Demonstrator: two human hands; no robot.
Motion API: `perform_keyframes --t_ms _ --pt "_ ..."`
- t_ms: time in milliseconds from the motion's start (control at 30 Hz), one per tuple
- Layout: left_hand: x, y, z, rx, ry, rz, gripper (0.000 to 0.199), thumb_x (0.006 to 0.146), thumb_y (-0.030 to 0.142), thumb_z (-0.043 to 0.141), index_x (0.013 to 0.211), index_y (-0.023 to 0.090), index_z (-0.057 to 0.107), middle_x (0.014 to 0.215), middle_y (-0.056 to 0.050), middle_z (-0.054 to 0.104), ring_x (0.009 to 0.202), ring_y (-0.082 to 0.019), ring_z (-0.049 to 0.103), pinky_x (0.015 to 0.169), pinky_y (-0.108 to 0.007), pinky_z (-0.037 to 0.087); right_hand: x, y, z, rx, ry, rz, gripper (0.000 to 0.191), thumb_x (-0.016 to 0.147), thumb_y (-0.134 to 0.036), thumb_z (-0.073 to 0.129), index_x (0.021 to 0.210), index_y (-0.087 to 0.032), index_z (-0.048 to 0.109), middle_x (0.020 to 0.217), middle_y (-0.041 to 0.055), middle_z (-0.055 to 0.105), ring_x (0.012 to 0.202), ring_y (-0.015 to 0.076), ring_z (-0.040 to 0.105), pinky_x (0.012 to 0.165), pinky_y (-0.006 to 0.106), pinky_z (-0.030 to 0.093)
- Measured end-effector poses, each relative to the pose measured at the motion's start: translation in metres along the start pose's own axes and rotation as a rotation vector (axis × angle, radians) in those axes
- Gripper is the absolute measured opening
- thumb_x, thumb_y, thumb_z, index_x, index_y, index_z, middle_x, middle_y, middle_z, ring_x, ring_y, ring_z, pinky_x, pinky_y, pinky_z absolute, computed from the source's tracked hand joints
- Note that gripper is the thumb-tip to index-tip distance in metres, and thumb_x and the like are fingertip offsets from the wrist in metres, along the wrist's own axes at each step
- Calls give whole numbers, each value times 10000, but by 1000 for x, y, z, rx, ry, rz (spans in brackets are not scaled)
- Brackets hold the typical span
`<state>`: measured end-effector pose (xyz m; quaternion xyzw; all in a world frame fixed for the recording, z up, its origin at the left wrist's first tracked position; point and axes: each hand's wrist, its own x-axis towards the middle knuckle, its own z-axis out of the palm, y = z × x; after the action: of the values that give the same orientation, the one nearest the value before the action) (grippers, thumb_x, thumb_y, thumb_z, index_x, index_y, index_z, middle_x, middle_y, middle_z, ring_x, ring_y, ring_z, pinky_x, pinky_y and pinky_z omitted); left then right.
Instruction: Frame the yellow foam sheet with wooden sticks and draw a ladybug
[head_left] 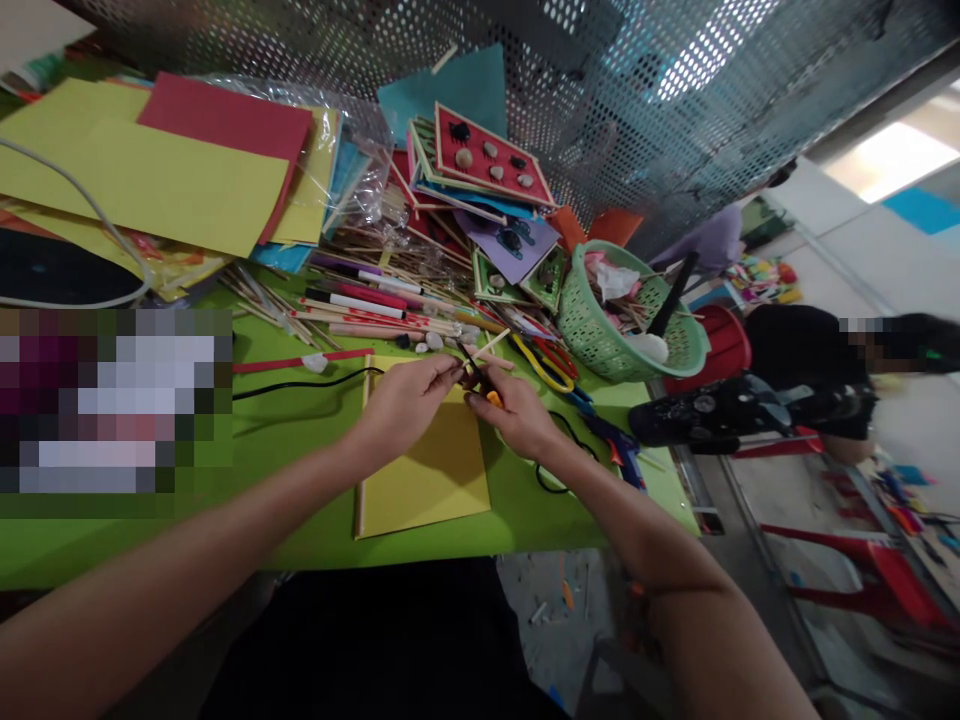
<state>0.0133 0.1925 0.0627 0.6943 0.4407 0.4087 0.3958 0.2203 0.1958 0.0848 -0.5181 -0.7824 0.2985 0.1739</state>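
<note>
Over the top of a yellow card sheet (424, 465), both hands meet close together. My left hand (412, 400) is closed, its fingertips pinching a thin pale wooden stick (493, 345) that sticks out up and to the right. Wrapped in my right hand (517, 410) is a cutting tool with a dark blade and an orange handle (495, 399); its exact kind is partly hidden by the fingers. The blade is at the stick, near the left fingertips. Along the card's left edge runs a thin wooden strip (362, 470).
Pens (360, 300), sticks and pebbles (431, 342) lie beyond the card. Yellow-handled scissors (544, 365), a blue glue gun (619, 445) and a green basket (600, 320) are on the right. Coloured paper (172, 185) is stacked at left. A person (810, 360) is at far right.
</note>
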Motion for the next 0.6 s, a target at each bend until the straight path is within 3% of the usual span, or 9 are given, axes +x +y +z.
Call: perform_keyframes --t_ms 167,300,433,600 --pt "1 -3 1 -13 -21 -21 300 1022 360 490 865 185 676 827 -28 702 798 -183 611 770 -299 449 3 3 0 -172 24 5 278 909 -427 557 1043 -203 654 872 79 706 758 263 599 730 385 457" --pt "2 -4 0 25 -26 -14 325 1033 371 471 876 181 682 818 -27 703 769 -174 598 725 -284 420 3 0 -6 -76 -15 -10 229 876 -358 582 1042 -214 647 969 82 738 858 280 646 810 410 505" --pt "4 0 -3 37 -16 -7 302 1022 373 492 914 181 700 865 -37 738 788 -183 625 724 -287 419 -3 -11 -15 4 -109 -6 304 905 -350 571 1169 -207 617 1065 98 737 924 291 659 867 443 534" --pt "4 17 -8 -208 29 -23 269 1001 385 538 960 188 717 944 -49 754 900 -196 656 813 -293 477 -4 -21 -22 14 -72 -62 444 950 -418 580 1343 -215 550 1166 113 703 1023 296 638 917 470 541"
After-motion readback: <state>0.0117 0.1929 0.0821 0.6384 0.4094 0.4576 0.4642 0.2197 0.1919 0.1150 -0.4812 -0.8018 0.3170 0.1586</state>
